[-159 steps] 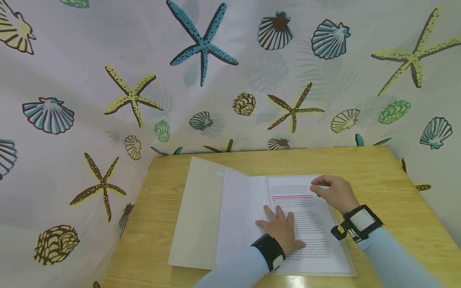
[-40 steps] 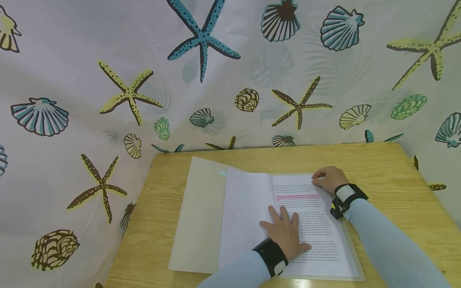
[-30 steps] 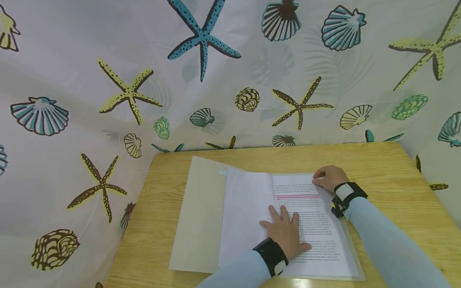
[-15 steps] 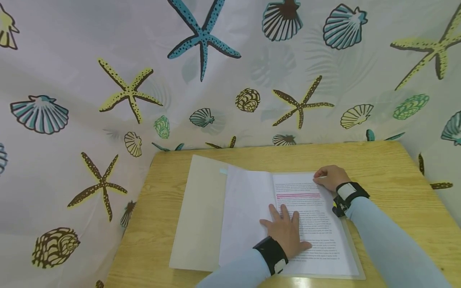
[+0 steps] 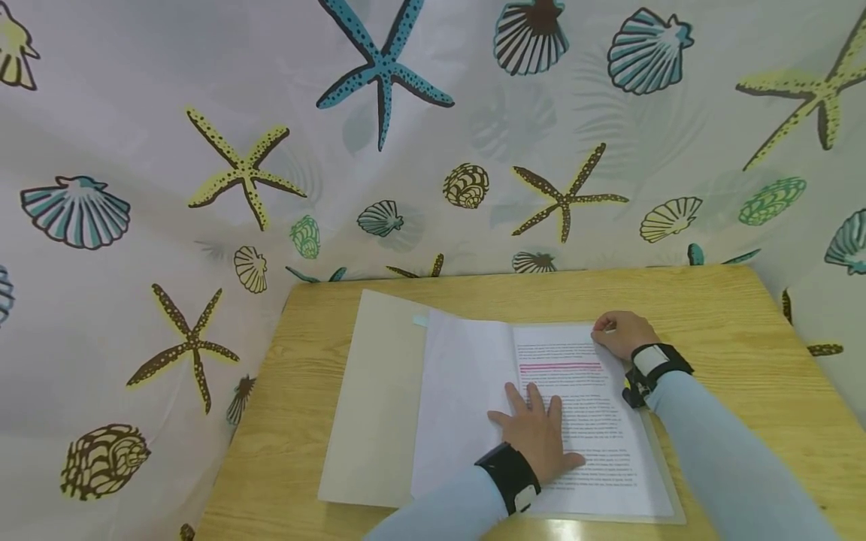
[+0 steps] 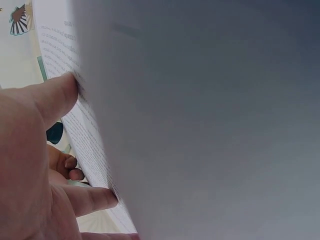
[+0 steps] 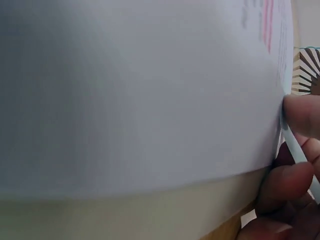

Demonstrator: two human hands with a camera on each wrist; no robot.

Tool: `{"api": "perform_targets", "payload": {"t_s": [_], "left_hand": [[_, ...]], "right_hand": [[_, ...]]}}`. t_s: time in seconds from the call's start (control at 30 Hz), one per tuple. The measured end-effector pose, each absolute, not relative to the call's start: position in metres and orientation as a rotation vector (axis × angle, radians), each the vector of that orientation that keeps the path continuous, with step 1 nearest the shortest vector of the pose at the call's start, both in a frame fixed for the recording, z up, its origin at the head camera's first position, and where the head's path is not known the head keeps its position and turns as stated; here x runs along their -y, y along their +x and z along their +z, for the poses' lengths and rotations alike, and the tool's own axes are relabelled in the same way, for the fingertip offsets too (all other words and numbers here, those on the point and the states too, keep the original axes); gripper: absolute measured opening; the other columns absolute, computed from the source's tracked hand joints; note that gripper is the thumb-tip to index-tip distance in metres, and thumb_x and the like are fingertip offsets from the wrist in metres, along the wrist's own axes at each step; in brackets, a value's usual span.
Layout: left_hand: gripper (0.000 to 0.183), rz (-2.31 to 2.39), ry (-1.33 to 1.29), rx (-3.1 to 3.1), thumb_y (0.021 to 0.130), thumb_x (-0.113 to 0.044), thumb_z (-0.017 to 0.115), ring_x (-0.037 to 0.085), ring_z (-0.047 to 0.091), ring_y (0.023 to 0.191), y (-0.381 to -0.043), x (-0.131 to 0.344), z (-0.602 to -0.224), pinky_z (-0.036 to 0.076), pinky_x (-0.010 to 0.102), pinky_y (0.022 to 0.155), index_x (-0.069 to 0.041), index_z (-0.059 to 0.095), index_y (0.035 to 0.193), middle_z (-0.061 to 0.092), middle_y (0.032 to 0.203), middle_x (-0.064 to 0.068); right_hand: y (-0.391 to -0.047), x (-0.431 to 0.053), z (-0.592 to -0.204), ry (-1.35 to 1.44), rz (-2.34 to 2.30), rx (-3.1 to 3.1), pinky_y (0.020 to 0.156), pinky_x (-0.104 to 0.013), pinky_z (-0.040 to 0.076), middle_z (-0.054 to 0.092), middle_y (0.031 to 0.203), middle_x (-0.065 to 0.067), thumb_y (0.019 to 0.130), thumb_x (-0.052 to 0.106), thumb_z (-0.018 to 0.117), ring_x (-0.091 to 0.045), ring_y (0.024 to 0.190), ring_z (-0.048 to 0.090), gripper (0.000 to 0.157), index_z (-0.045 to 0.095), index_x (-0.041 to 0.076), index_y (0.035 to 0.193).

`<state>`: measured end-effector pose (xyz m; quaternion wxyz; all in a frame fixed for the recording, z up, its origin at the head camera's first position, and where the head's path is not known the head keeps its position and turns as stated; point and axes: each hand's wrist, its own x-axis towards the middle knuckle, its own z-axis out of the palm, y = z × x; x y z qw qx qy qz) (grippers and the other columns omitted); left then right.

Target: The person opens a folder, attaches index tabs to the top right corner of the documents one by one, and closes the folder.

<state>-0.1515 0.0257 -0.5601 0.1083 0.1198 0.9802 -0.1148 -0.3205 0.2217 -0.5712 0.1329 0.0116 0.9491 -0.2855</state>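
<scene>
An open cream folder (image 5: 368,421) lies on the table with a stapled-looking stack of white sheets. My left hand (image 5: 534,436) rests spread on the right printed page (image 5: 595,421), over lines of text below two pink highlighted lines (image 5: 561,367). Its fingertips touch the paper in the left wrist view. At that page's top right corner is my right hand (image 5: 624,335), fingers curled. In the right wrist view its thumb (image 7: 302,116) presses by the paper's edge and pinches a narrow pale blue strip (image 7: 298,152), like a sticky tab, which sticks out past the page.
A blank white page (image 5: 460,406) is turned over to the left. Another light blue tab (image 5: 420,321) sits near its top on the folder. The wooden table (image 5: 271,421) meets a cloth with starfish and shells (image 5: 399,180) at the back and sides.
Since the oldest frame my right hand has shifted up and right to the page's corner, its wrist turned. Lately its fingertips edge slightly right. My left hand stays planted on the page.
</scene>
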Motion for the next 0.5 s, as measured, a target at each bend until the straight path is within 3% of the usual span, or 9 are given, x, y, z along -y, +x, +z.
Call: {"api": "perform_targets", "payload": {"t_s": [0.33,0.5], "left_hand": [[0.098,-0.342,0.379,-2.866,0.068,-0.091,0.04,0.043,0.032,0.136,-0.1485,-0.0226,-0.5557,0.046,0.064,0.081,-0.036,0.035,0.148,0.035,0.152,0.008],[0.098,-0.338,0.386,-2.875,0.067,-0.092,0.04,0.043,0.033,0.135,-0.148,-0.0218,-0.5566,0.046,0.064,0.08,-0.036,0.035,0.148,0.036,0.151,0.009]], "right_hand": [[-0.318,-0.2203,-0.5722,0.077,-0.79,-2.745,0.057,-0.033,0.039,0.062,0.106,-0.02,0.087,0.039,0.069,-0.029,0.077,0.053,0.036,0.06,0.006,0.098],[-0.3218,-0.2219,-0.5734,0.062,-0.794,-2.69,0.058,-0.032,0.041,0.06,0.114,-0.024,0.082,0.04,0.075,-0.029,0.08,0.054,0.043,0.059,0.005,0.102]]}}
